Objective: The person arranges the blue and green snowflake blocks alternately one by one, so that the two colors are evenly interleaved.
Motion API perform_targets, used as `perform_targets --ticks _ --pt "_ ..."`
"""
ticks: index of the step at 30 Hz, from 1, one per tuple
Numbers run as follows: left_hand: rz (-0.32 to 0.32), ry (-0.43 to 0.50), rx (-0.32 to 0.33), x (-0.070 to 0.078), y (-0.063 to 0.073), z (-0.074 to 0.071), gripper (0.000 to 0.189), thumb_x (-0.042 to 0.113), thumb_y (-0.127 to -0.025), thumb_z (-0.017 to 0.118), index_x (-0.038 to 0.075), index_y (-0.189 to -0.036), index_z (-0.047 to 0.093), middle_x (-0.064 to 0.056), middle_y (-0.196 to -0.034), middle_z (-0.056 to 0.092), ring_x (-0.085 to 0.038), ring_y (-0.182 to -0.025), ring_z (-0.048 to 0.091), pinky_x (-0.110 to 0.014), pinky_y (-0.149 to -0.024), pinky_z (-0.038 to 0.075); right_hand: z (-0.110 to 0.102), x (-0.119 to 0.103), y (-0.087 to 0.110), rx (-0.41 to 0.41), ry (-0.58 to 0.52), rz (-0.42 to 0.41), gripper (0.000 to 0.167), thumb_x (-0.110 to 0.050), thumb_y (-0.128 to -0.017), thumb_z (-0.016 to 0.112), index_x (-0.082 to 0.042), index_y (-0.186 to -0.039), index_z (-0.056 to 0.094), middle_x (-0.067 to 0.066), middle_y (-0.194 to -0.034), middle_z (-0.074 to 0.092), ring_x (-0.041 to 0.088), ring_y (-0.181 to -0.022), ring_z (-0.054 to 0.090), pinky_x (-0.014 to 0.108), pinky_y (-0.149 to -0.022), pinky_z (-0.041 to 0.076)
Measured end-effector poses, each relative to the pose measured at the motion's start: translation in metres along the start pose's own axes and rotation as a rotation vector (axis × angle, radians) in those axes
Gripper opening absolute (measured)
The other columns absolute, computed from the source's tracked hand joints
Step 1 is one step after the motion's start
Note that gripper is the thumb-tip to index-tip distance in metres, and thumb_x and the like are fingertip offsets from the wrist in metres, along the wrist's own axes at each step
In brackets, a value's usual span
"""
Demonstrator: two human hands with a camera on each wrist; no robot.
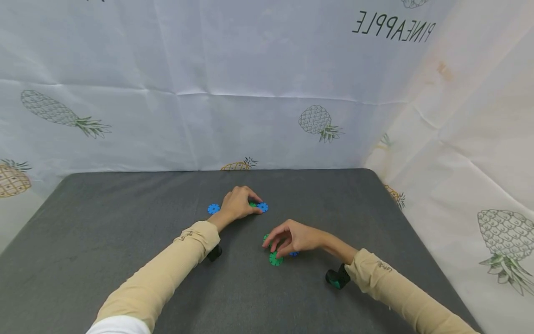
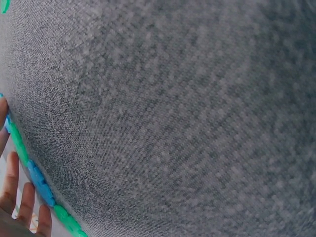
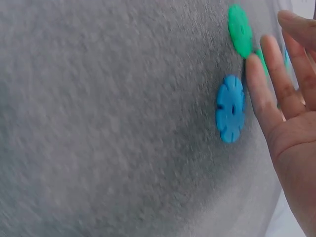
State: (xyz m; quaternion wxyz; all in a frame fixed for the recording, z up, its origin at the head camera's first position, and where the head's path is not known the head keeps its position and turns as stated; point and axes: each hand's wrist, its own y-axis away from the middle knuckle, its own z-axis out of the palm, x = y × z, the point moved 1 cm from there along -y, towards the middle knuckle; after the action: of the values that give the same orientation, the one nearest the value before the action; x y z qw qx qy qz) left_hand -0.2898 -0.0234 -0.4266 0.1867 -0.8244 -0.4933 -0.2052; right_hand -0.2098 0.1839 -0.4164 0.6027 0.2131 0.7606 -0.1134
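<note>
Running L-R, blu/grn disc row [image 2: 40, 183]

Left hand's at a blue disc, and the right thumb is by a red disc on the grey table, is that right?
Not quite: the right thumb is by a green disc, not a red one, as the head view shows. The rest stands.

Looks softly, fairly evenly lit in the head view, cool on the back cloth [image 1: 258, 55], warmer on the right-hand cloth [image 1: 467, 116], with faint, diffuse shadows on the desk [image 1: 125, 222] beneath the sleeves [image 1: 162, 273]. Appears dimmer and grainier in both wrist views, leaving the desk's weave mottled and soft, curving the desk's edge in the left one.
</note>
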Motion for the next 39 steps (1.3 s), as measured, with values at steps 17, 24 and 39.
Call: perform_targets --ticks 17,24,39 --pt "-0.011 -0.002 -0.003 0.000 0.001 0.002 0.028 0.034 -0.076 0.082 0.022 -0.101 0.078 -0.006 -0.120 0.063 -0.027 -0.109 0.057 -0.047 -0.087 0.048 0.008 0.002 0.009 -0.017 -0.023 -0.067 0.034 0.004 -0.087 0.066 0.017 -0.118 0.057 0.033 -0.113 0.060 0.042 -0.096 0.062 0.041 -0.081 0.055" --pt "-0.012 0.003 0.000 0.000 0.001 0.001 0.027 0.035 -0.075 0.083 0.023 -0.099 0.078 -0.005 -0.119 0.064 -0.024 -0.106 0.060 -0.044 -0.084 0.049 0.021 0.001 0.029 0.115 -0.011 -0.042 0.033 0.001 -0.087 0.067 0.016 -0.115 0.060 0.030 -0.107 0.063 0.029 -0.089 0.066 0.036 -0.076 0.056" --pt "-0.013 0.020 0.010 -0.002 0.000 0.002 0.027 0.034 -0.075 0.083 0.023 -0.099 0.078 -0.004 -0.117 0.065 -0.023 -0.103 0.062 -0.041 -0.079 0.051 0.044 -0.006 0.049 0.219 0.337 0.020 0.030 -0.013 -0.080 0.079 -0.002 -0.107 0.070 0.007 -0.082 0.064 0.001 -0.067 0.060 0.023 -0.058 0.054"
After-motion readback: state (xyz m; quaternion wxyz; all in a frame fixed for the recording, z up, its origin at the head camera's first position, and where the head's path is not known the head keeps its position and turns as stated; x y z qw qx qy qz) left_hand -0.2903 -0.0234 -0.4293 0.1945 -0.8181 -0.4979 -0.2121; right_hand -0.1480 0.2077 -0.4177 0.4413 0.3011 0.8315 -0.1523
